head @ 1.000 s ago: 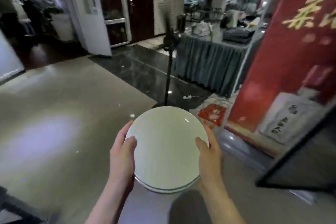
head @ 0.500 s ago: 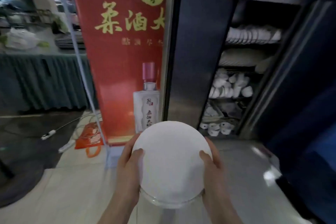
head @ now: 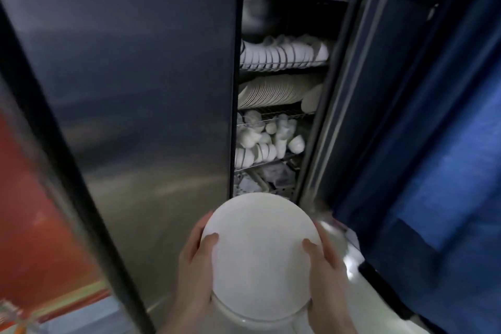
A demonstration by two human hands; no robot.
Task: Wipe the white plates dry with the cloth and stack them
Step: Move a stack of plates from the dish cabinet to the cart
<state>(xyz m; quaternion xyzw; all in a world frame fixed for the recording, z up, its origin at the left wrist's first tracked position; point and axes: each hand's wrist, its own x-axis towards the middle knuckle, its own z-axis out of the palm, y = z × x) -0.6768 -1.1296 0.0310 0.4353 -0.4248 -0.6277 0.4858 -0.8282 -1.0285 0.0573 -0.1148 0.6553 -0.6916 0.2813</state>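
- The open steel cabinet door [head: 149, 89] now looms closer; the stack of white plates [head: 260, 260] stays low in the centre of the view, in front of it.
- The left hand [head: 193, 263] and right hand [head: 326, 268] grip opposite rims, fingers [head: 201, 227] curled round, thumbs on top.
- White dishes [head: 271, 92] fill the shelves inside.

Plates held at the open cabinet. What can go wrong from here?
The left hand and right hand grip the plate stack only at its rims; the top plate may slide off the one beneath.
The open steel door stands close on the left; the stack could knock its edge.
The plate shelf looks full, so room may be short.
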